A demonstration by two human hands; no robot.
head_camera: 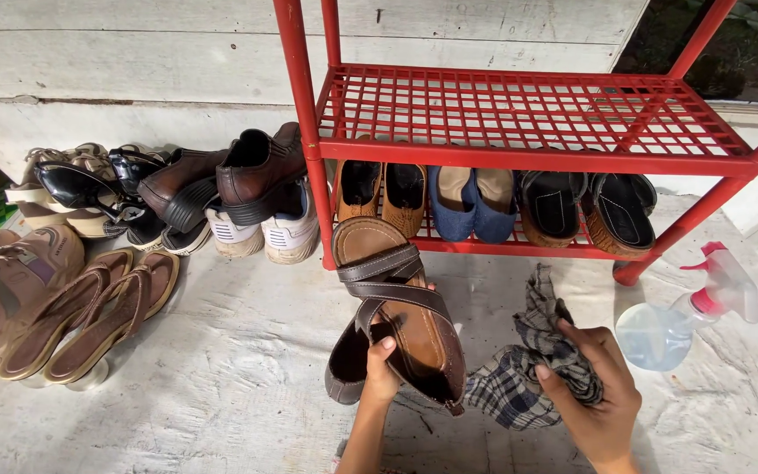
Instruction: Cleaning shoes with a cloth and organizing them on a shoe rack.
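Fingers of the left hand [379, 373] curl round the heel end of a brown strapped sandal [401, 307], thumb pressed on the insole, holding it up with the toe pointing toward the rack. Fingers of the right hand [598, 391] are closed on a crumpled plaid cloth [528, 360], just beside the sandal. A spray bottle [686, 316] with a red-and-white trigger lies on the floor to the right. Behind stands a red metal shoe rack [528, 114], its lower shelf holding tan, blue and dark slip-ons. To the left, brown leather shoes [221, 180], white sneakers and tan heeled sandals [89, 316] sit on the pale floor.
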